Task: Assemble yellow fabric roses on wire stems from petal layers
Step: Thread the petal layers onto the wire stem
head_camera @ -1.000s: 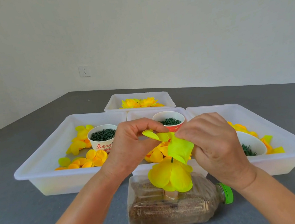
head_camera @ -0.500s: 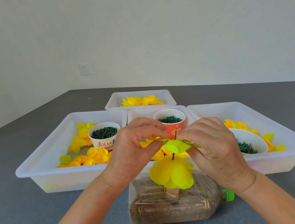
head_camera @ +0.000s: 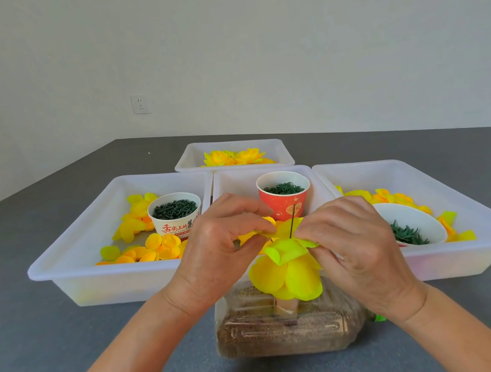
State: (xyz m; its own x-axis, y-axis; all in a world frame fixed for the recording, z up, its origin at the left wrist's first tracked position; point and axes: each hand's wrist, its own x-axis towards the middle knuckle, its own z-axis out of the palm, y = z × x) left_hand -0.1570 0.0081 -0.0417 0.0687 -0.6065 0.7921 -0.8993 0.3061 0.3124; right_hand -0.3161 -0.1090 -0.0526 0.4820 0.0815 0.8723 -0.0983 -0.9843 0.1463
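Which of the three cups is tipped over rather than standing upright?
The plain white cup in the right tray: it leans on its side, mouth facing the camera. The printed white cup and the red cup stand upright.

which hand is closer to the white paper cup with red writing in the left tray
Left. The left hand sits just right of the white paper cup, nearly touching it. The right hand is farther right, beyond the wire stem.
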